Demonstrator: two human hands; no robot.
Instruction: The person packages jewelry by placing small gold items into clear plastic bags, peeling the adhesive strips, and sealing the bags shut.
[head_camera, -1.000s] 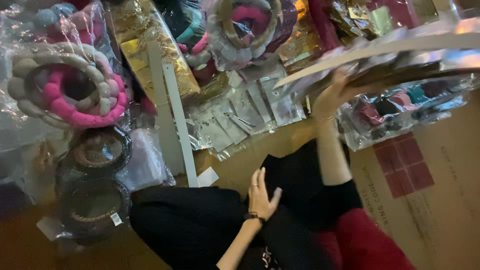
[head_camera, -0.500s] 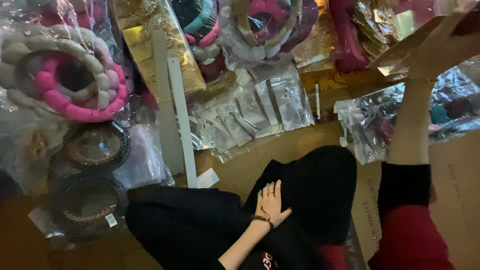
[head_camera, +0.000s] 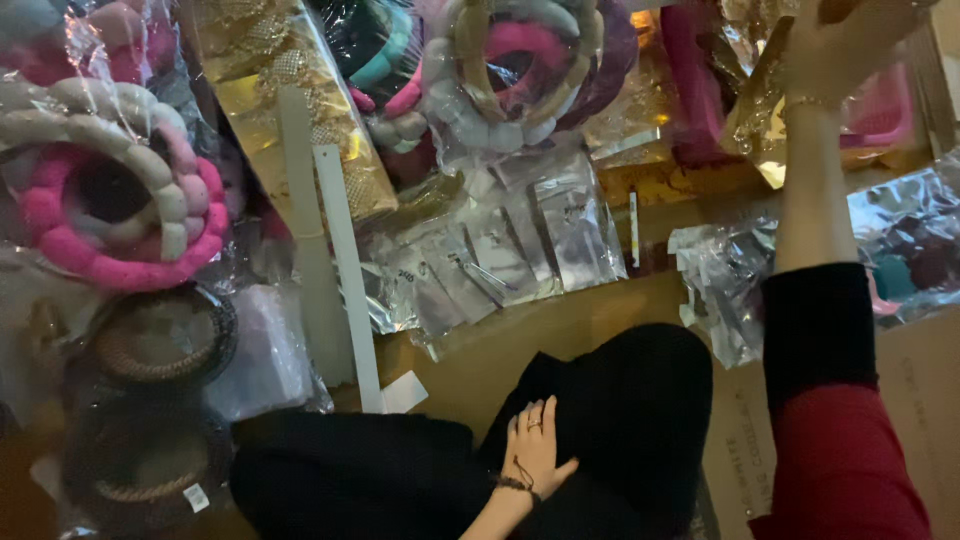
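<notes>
Two hands are in view, well apart. Largest is the flattened cardboard (head_camera: 905, 400) covering the floor, with goods in clear wrap heaped along its far side. A braided ring of pink and cream cord (head_camera: 110, 195) lies at the left in its plastic, and a second braided ring (head_camera: 520, 70) sits at the top middle. Beside the first ring stands a long gold packet (head_camera: 290, 110), with two pale card strips (head_camera: 345, 260) laid against it. Small clear sachets (head_camera: 500, 250) fan out in the middle, and a crinkled clear bag (head_camera: 730, 270) lies to the right. The right hand (head_camera: 850, 40) is stretched up to the top edge of the view, at a foil-wrapped pack (head_camera: 770, 120) among pink goods; its fingers run out of view, so I cannot tell whether it grips anything. That pack looks light and slippery, its wrap likely to crackle and slide, so a hold across the stiffer edge would seem safest. The left hand (head_camera: 535, 450) rests flat and open on a black-clothed knee (head_camera: 620, 400), holding nothing.
</notes>
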